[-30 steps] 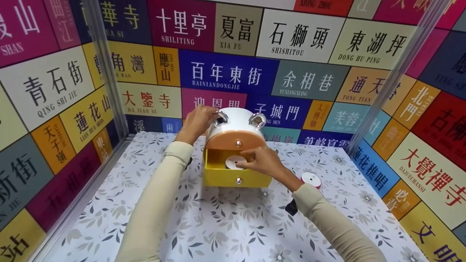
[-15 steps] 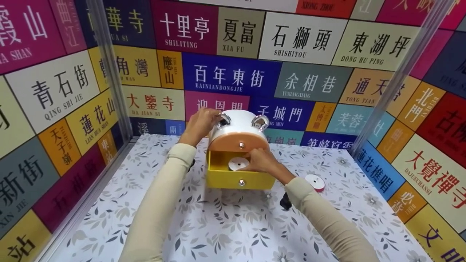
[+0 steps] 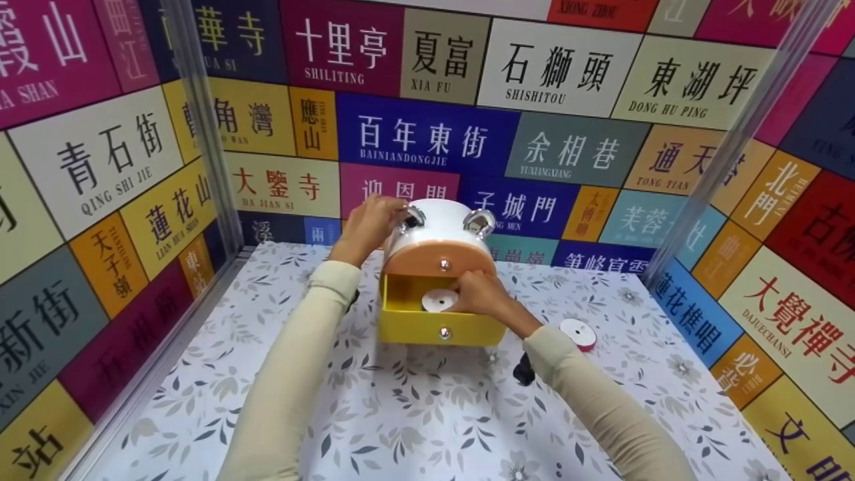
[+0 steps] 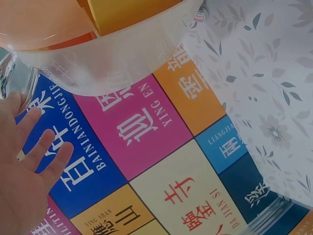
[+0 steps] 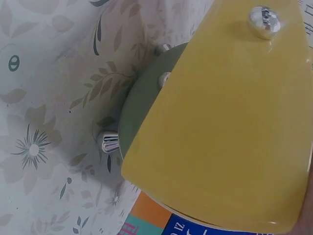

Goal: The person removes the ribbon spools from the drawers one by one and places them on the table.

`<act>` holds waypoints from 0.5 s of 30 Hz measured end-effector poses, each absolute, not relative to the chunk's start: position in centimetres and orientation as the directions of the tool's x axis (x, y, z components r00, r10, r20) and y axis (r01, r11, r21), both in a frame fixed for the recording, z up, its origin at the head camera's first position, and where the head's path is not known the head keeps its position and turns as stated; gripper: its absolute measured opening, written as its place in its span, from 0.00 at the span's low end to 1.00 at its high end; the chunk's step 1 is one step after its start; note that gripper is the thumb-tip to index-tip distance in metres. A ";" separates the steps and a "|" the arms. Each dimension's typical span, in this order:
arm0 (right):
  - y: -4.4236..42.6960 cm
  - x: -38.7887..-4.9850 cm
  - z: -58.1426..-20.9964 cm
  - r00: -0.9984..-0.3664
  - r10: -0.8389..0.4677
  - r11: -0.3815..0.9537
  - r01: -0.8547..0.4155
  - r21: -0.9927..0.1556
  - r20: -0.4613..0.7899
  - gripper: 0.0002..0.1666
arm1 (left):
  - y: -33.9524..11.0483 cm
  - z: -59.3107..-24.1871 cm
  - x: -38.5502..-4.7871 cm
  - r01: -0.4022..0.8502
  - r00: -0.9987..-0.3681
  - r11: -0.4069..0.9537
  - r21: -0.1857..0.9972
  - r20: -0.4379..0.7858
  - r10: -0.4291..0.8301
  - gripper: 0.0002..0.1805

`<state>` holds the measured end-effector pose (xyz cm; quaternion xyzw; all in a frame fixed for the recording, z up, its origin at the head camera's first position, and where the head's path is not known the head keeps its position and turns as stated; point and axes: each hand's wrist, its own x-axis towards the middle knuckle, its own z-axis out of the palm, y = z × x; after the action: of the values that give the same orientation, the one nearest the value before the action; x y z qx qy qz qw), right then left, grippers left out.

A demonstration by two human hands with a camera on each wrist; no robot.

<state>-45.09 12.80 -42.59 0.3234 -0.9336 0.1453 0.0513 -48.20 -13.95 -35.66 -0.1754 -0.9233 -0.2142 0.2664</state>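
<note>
A small drawer cabinet (image 3: 434,224) has a white top, silver ring ears and an orange upper drawer front (image 3: 427,257). Its yellow lower drawer (image 3: 437,327) is pulled out. My left hand (image 3: 366,227) pinches the left silver ear (image 4: 12,73); in the left wrist view its other fingers spread apart. Inside the yellow drawer lies a white spool (image 3: 437,299) with a dark centre hole. My right hand (image 3: 482,294) reaches in and grips the spool's right edge, its fingertips hidden. The drawer front (image 5: 234,117) fills much of the right wrist view.
On the floral tabletop (image 3: 401,414), right of the cabinet, lies a second white spool (image 3: 577,332) with a red rim, close to the right sleeve. Panels printed with Chinese place names (image 3: 427,137) stand around the table, joined by clear corner strips (image 3: 207,127).
The right hand has moved lower and deeper into the yellow drawer, from above the spool to its right edge. The left hand stays at the ear. The head view has shifted slightly.
</note>
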 end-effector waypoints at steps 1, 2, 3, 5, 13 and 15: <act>13.0 -44.9 -42.4 -0.795 -0.579 0.753 -0.606 -0.258 0.178 0.30 | -13.9 -35.6 -48.2 0.439 -0.797 0.846 0.302 0.566 0.211 0.11; 13.1 -44.8 -42.1 -0.804 -0.570 0.756 -0.594 -0.277 0.169 0.30 | -13.9 -35.5 -48.3 0.440 -0.798 0.844 0.306 0.564 0.212 0.11; 13.3 -44.6 -41.9 -0.812 -0.562 0.758 -0.582 -0.293 0.160 0.31 | -13.9 -35.5 -48.3 0.441 -0.799 0.843 0.308 0.562 0.212 0.11; 13.6 -44.4 -41.6 -0.818 -0.556 0.757 -0.572 -0.316 0.148 0.32 | -13.9 -35.5 -48.4 0.444 -0.798 0.843 0.305 0.562 0.217 0.11; 15.2 -43.6 -40.1 -0.850 -0.520 0.705 -0.480 -0.522 0.079 0.32 | -13.9 -35.6 -48.2 0.456 -0.789 0.841 0.292 0.570 0.230 0.12; 15.6 -43.5 -39.6 -0.869 -0.491 0.704 -0.440 -0.557 0.065 0.30 | -13.9 -35.7 -48.2 0.457 -0.785 0.841 0.289 0.576 0.229 0.11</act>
<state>-43.48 15.63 -39.64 0.2524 -0.9221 0.2901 -0.0440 -48.25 -13.90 -35.68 -0.1862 -0.9208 -0.2113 0.2698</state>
